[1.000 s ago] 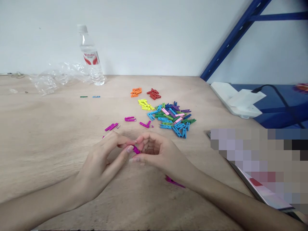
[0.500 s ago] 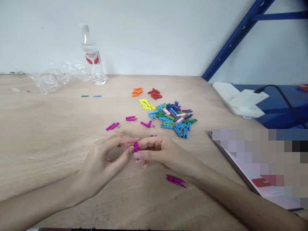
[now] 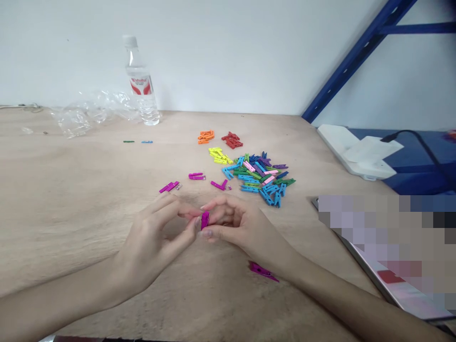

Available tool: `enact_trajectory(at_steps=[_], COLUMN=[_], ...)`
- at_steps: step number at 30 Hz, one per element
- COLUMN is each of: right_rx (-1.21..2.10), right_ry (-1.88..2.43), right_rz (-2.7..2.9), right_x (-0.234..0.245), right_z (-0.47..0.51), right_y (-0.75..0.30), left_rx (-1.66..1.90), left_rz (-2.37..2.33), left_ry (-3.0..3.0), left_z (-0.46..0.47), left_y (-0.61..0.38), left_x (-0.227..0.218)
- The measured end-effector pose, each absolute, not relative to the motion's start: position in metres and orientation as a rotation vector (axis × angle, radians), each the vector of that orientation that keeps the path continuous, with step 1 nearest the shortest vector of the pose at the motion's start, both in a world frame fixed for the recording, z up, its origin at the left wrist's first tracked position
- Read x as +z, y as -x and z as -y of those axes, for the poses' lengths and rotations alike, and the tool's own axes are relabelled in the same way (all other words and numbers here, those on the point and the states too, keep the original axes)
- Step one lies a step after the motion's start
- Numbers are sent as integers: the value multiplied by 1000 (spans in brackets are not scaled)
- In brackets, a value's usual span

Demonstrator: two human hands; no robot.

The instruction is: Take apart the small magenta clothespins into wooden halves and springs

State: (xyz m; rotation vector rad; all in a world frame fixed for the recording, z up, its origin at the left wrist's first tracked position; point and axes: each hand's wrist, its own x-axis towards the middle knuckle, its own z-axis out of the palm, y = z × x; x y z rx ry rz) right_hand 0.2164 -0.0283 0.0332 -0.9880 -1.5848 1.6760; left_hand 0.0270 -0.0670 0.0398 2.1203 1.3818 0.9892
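Note:
Between my two hands, just above the table, is a magenta clothespin (image 3: 205,220), partly covered by fingers. The thumb and fingertips of my left hand (image 3: 160,237) pinch it from the left. My right hand (image 3: 242,223) grips it from the right, thumb below and fingers curled behind. Beyond my hands lie magenta clothespins in pieces: a pair of halves with a spring (image 3: 169,186), another clothespin (image 3: 197,176), and crossed halves (image 3: 219,185) beside a loose spring. One more magenta clothespin (image 3: 262,270) rests below my right wrist, partly hidden by it.
A mixed heap of clothespins (image 3: 263,175) lies right of centre, with yellow (image 3: 220,156), orange (image 3: 205,137) and red ones (image 3: 232,140) behind. At the back left stand a water bottle (image 3: 142,90) and crumpled plastic (image 3: 92,111). A white stand (image 3: 356,152) and a blurred-out flat device (image 3: 388,266) are at right.
The magenta clothespin between my hands has turned, and my right fingers have shifted around it. The view has moved slightly, so the table items appear a little further right.

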Motion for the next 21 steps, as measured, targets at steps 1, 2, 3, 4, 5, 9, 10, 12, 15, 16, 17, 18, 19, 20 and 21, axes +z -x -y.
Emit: enact_trajectory(at_steps=[1,2,3,4,5,9,10,12,15,16,17,18,19,20,21], right_rx=[1656,1638,1622,1613,1610,1648,1654,1652,1659,1664,1668,1669,1667,1663,1657], right_ry=[998,1010,1018,1022,1019,994,1000,1015,1002,988,974,963,955,950,947], right_rz=[1587,1589,1592,1600,1610,1659,1672,1696,1723,1731,1742,1757,1777,1797,1812], right_x=[34,36,37,38,39,40,39,38,36,36,35,35,35,35,36], right_z=[29,29,29,28,28,26,26,26,27,27,27,26,26,26,27], right_y=[-217,-217,-217,-218,-218,-219,-219,-219,-219,-219,-219,-220,-220,-220,-220], left_rx=[987,977,958,935,909,858,846,809,770,772,773,772,769,763,761], left_rz=[-1375,-1365,-1349,-1334,-1320,-1313,-1319,-1327,-1301,-1283,-1265,-1256,-1256,-1265,-1278], left_ry=[-2130,-2138,-2149,-2160,-2171,-2247,-2272,-2317,-2387,-2414,-2428,-2422,-2402,-2371,-2340], left_z=[67,67,67,67,67,66,66,66,64,64,63,63,62,62,62], left_y=[-27,-26,-26,-26,-26,-26,-26,-27,-27,-27,-27,-27,-27,-27,-27], left_x=[40,40,41,41,41,40,40,40,41,42,42,43,43,43,44])
